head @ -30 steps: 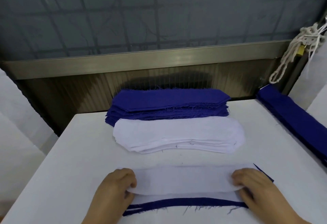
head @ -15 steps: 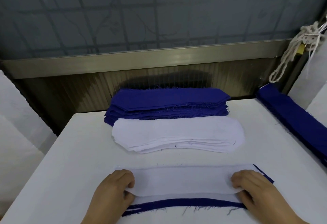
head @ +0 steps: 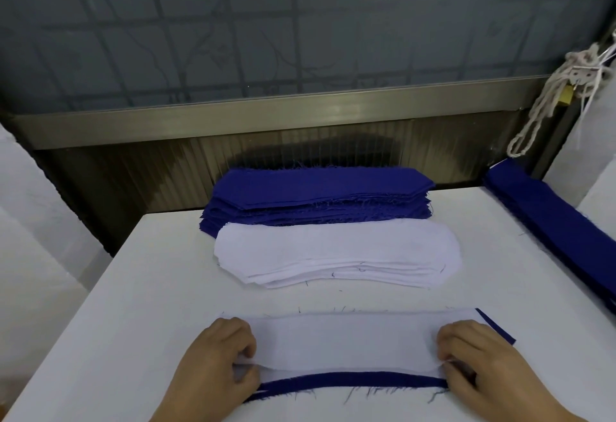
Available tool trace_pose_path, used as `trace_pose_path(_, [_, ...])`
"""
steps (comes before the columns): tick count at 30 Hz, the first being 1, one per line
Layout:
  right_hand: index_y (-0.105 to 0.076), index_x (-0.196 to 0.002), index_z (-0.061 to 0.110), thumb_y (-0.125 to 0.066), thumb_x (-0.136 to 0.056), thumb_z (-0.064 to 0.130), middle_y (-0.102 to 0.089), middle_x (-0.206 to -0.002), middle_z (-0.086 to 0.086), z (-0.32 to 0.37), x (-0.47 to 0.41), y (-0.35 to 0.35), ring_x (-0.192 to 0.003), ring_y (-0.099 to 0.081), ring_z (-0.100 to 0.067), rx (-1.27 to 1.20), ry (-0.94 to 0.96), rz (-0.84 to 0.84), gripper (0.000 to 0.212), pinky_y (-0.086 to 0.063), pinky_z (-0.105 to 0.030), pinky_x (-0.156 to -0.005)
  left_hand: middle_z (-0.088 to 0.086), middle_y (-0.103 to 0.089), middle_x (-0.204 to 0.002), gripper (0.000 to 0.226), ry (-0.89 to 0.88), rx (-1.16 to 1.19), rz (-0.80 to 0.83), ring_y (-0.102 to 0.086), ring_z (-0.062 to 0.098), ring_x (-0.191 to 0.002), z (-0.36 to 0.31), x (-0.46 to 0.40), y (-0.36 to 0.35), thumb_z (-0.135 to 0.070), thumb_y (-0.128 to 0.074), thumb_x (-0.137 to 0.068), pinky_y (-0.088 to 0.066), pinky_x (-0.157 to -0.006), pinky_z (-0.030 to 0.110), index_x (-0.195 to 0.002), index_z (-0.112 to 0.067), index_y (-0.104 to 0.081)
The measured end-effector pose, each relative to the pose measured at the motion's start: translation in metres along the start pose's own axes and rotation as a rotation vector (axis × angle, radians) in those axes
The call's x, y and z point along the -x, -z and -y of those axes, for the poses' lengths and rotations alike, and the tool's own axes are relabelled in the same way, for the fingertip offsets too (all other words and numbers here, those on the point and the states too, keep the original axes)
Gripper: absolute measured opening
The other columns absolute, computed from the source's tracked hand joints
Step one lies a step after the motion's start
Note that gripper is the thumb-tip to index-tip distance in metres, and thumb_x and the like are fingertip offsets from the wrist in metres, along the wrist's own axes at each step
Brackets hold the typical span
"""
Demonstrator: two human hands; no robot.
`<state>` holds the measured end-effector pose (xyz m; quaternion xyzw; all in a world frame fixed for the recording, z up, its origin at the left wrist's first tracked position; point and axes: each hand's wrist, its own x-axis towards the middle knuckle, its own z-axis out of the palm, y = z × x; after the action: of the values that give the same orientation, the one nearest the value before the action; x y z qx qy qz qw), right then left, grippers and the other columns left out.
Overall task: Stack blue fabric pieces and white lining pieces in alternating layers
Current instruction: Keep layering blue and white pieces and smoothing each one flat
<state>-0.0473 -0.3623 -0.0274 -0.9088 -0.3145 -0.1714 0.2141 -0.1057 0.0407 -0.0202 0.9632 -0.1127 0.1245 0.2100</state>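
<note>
White table [head: 140,305] below grey patterned wall [head: 300,21]

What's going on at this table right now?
A person is layering cut cloth. Both hands, the left hand and the right hand, pinch the ends of a white lining piece lying on a blue fabric piece whose near edge shows beneath. Behind on the white table wait a white lining stack and a blue fabric stack. More blue fabric lies along the right edge.
</note>
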Motion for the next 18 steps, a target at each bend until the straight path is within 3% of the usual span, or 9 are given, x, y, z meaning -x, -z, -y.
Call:
trace_pose_path(1, [-0.064, -0.07, 0.024, -0.069, -0.07, 0.022, -0.061, -0.09, 0.017, 0.0, 0.001, 0.001, -0.08, -0.059, -0.005, -0.007, 0.007, 0.009, 0.005, -0.044, -0.02, -0.072, -0.021, -0.05, -0.075, 0.015, -0.005, 0.011, 0.006, -0.045, -0.001, -0.07, -0.001, 0.0, 0.001, -0.039, -0.062, -0.067, -0.039, -0.066, 0.013, -0.066, -0.027, -0.053])
trace_pose_path(4, [-0.065, -0.071, 0.024, -0.057, -0.083, 0.037, -0.06, -0.09, 0.018, 0.003, 0.0, 0.003, -0.081, -0.056, -0.002, -0.014, -0.032, 0.029, 0.019, -0.042, -0.017, -0.075, -0.021, -0.049, -0.075, 0.026, 0.017, 0.053, -0.017, -0.046, 0.0, -0.074, -0.004, -0.001, 0.002, -0.051, -0.056, -0.08, -0.037, -0.072, 0.014, -0.066, -0.029, -0.055])
trace_pose_path(7, [-0.065, -0.07, 0.023, -0.056, -0.084, 0.033, -0.06, -0.087, 0.017, 0.005, -0.003, 0.003, -0.08, -0.054, 0.0, -0.003, -0.055, 0.024, 0.019, -0.042, -0.015, -0.074, -0.023, -0.042, -0.071, 0.024, 0.0, 0.035, -0.024, -0.044, 0.0, -0.069, -0.009, -0.005, 0.002, -0.036, -0.065, -0.083, -0.037, -0.07, 0.014, -0.063, -0.026, -0.054])
trace_pose_path(10, [-0.061, -0.068, 0.022, -0.062, -0.077, 0.022, -0.058, -0.082, 0.015, 0.003, -0.006, 0.005, -0.074, -0.05, -0.002, 0.024, -0.08, 0.029, 0.01, -0.043, -0.018, -0.069, -0.022, -0.045, -0.073, 0.028, 0.025, 0.031, 0.025, -0.045, 0.001, -0.07, -0.004, -0.006, 0.001, -0.016, -0.081, -0.072, -0.038, -0.071, 0.014, -0.063, -0.024, -0.056])
trace_pose_path(13, [-0.059, -0.065, 0.021, -0.066, -0.069, 0.016, -0.055, -0.075, 0.013, -0.006, -0.008, 0.01, -0.067, -0.047, -0.003, 0.102, -0.07, 0.042, 0.009, -0.041, -0.02, -0.066, -0.02, -0.049, -0.076, 0.025, 0.041, 0.02, 0.041, -0.045, -0.001, -0.073, 0.005, -0.003, 0.0, -0.014, -0.079, -0.068, -0.036, -0.076, 0.009, -0.065, -0.026, -0.057])
trace_pose_path(18, [-0.061, -0.057, 0.02, -0.085, -0.038, -0.001, -0.055, -0.062, 0.009, -0.014, -0.021, 0.016, -0.05, -0.051, -0.01, 0.232, -0.079, 0.077, 0.037, -0.038, -0.026, -0.06, -0.024, -0.048, -0.073, 0.017, 0.014, -0.061, 0.053, -0.043, -0.003, -0.067, 0.016, -0.013, 0.007, -0.017, -0.069, -0.06, -0.039, -0.064, 0.016, -0.062, -0.029, -0.056])
